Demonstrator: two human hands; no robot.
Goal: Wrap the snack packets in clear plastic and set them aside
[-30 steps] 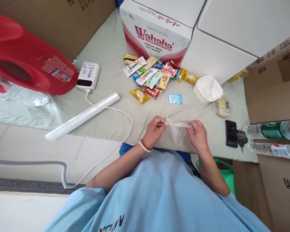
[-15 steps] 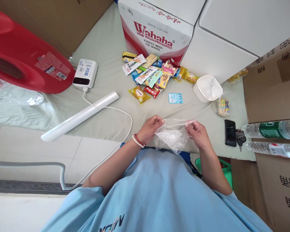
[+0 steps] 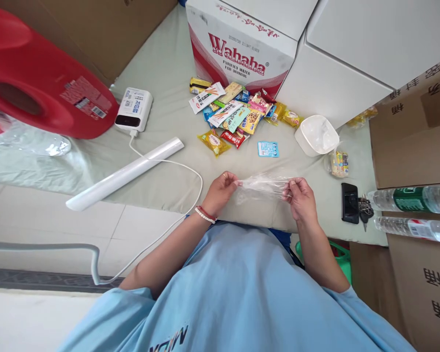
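In left hand [image 3: 220, 191] and right hand [image 3: 302, 199], apart but pinched on opposite ends: clear plastic film [image 3: 262, 186], crumpled and stretched between the two, liable to tear from too hard a pull or slip free from a slackened pinch.

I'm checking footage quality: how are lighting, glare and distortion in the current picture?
In the head view, light is bright, shadows soft; same head view, whitish glints streak the clear plastic between the left hand and right hand, its outline hard to trace; there too, the red jug at the left edge looks stretched.
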